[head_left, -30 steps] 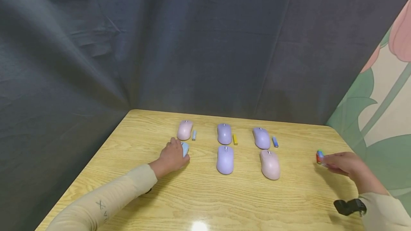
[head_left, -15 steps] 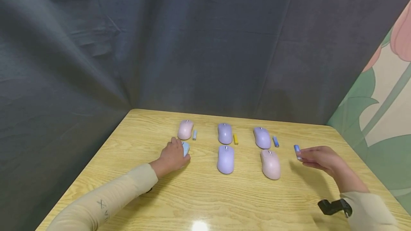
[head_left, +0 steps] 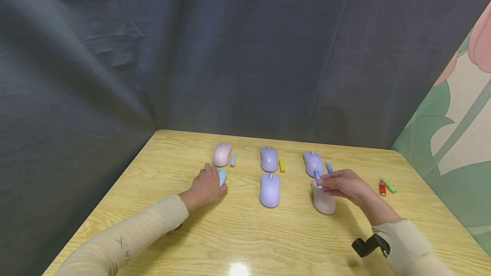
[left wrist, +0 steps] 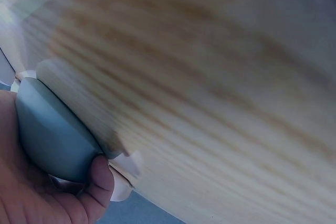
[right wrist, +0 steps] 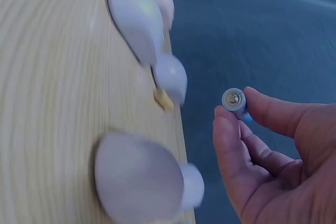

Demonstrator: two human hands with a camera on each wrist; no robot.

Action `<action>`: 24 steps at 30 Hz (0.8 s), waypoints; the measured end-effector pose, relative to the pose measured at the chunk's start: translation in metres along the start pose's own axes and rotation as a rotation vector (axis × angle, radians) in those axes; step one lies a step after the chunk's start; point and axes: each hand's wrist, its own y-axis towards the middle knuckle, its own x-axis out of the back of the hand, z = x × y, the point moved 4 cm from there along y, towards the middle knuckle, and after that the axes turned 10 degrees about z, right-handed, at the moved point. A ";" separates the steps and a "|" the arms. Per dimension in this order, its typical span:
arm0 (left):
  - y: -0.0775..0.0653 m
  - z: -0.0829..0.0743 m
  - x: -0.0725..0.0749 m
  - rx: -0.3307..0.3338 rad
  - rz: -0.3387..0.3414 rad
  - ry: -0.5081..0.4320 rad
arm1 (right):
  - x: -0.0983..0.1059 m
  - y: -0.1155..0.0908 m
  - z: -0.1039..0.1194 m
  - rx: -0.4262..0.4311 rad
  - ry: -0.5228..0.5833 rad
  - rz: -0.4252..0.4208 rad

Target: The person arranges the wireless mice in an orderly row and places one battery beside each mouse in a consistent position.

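Observation:
My left hand [head_left: 206,185] grips a light blue computer mouse [head_left: 222,177] at the left of the table. In the left wrist view a thumb curls against the side of this mouse [left wrist: 55,129]. Between thumb and fingertips, my right hand [head_left: 343,185] pinches a blue battery [head_left: 317,179], raised above the table. Its end faces the right wrist camera, where the battery [right wrist: 233,99] shows a metal cap. Beneath that hand lies a pink mouse [head_left: 324,202], its front partly hidden. A second blue battery [head_left: 329,168] lies just behind the hand, partly covered.
A back row holds a pink mouse [head_left: 221,154], a light blue battery [head_left: 232,161], a purple mouse [head_left: 269,159], a yellow battery [head_left: 281,166] and another purple mouse [head_left: 312,163]. A lavender mouse [head_left: 270,191] lies centrally. Right: red battery [head_left: 382,188], green battery [head_left: 389,185].
My right hand has lifted the blue battery from beside the red and green ones and carried it left, over the front pink mouse. The left hand has stayed on its mouse.

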 end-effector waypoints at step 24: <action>0.003 0.001 -0.002 0.007 0.002 0.004 | -0.106 0.064 0.026 -0.006 0.044 0.019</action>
